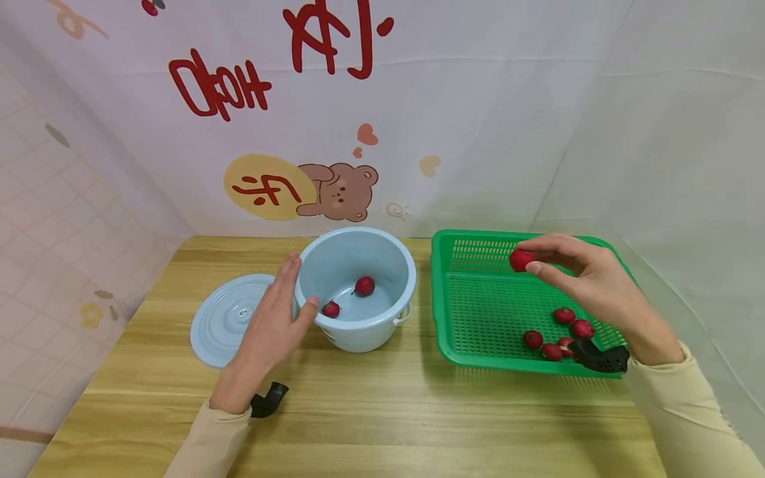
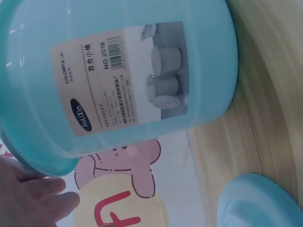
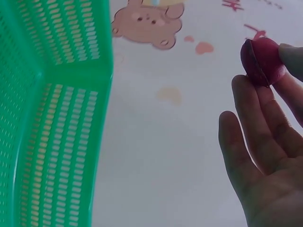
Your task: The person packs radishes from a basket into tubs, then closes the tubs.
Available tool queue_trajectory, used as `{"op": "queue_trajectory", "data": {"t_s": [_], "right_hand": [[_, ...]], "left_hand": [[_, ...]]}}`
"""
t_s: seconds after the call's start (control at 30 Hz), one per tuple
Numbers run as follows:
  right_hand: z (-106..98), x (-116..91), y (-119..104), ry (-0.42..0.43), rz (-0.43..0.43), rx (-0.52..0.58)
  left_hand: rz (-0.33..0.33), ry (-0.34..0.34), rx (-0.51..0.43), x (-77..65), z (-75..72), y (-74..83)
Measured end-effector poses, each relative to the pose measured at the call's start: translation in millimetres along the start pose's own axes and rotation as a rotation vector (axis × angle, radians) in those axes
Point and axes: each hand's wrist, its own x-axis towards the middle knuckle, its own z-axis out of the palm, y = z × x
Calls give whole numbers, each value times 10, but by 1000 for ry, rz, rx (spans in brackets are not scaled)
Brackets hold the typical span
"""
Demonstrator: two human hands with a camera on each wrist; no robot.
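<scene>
A small red radish [image 1: 521,260] is pinched between the thumb and fingers of my right hand [image 1: 588,275], held above the green basket [image 1: 441,318]. In the right wrist view a dark crack runs down that radish [image 3: 262,61]. My left hand [image 1: 271,325] lies with fairly straight fingers against the left rim of a light blue bucket [image 1: 358,337]. Two radishes lie on the bucket's floor, one radish [image 1: 364,286] near the middle and another radish [image 1: 331,309] by the near left wall. The left wrist view shows the bucket's paper label [image 2: 123,78].
Several radishes [image 1: 564,316] sit in the basket's near right part, partly hidden by the right wrist's black mount [image 1: 600,357]. A round blue lid [image 1: 218,325] lies on the wooden table [image 1: 358,411] left of the bucket. A printed cloth [image 1: 478,119] hangs behind.
</scene>
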Motion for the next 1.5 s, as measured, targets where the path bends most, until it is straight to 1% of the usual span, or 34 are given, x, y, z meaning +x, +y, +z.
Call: {"op": "queue_trajectory", "data": {"t_s": [0.1, 0.23, 0.33, 0.43, 0.57, 0.77, 1.0, 1.07, 1.2, 1.37, 1.5], "right_hand": [[62, 9, -74, -3, -44, 26], [137, 15, -169, 3, -77, 51], [196, 16, -237, 22, -89, 62], [259, 20, -299, 45, -122, 92], [350, 28, -367, 64, -166, 159], [487, 41, -461, 80, -175, 276], [664, 90, -520, 74, -257, 386], [703, 96, -531, 72, -258, 404], [776, 107, -569, 71, -233, 414], [881, 138, -590, 80, -256, 449], [969, 166, -617, 83, -252, 456]], "left_hand": [[-11, -9, 0, 3, -18, 4], [3, -28, 9, 12, -34, 1], [13, -37, 13, 16, -40, 1], [15, -36, 19, 23, -42, 4], [13, -37, 36, 38, -33, 9], [8, -38, 45, 49, -17, 11], [17, -21, 26, 41, 6, 0], [17, -15, 19, 38, 16, -4], [12, -6, 4, 31, 31, -15], [14, 3, -4, 28, 38, -21], [13, 5, -4, 24, 43, -26]]}}
